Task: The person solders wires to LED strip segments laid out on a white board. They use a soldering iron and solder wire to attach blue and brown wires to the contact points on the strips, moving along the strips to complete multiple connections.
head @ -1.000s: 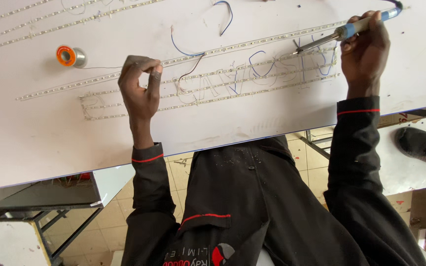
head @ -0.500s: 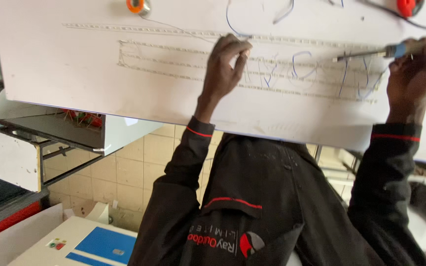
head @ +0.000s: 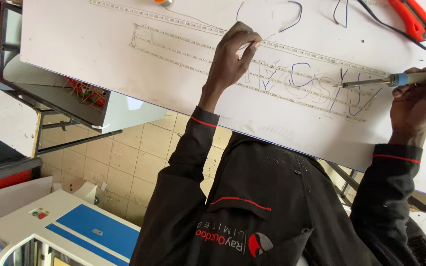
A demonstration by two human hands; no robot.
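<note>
My left hand (head: 231, 58) rests on a large white board (head: 99, 54), with its fingertips pinched together on a row of LED strip (head: 183, 37), apparently around a thin solder wire. My right hand (head: 417, 101) grips a blue-handled soldering iron (head: 395, 80). The iron's metal tip lies over the strips, where short blue wires (head: 299, 74) loop between them. My dark jacket with red piping fills the lower middle.
An orange solder spool (head: 162, 2) and a red-handled tool (head: 412, 18) with a black cable lie at the board's far edge. Below the board are a metal table frame (head: 50, 133), a tiled floor (head: 124, 167) and a white-and-blue machine (head: 75, 226).
The view has swung, so the board and both hands sit further right in the picture. The left hand stays pinched on the strip, and the right hand still holds the iron at the blue wires.
</note>
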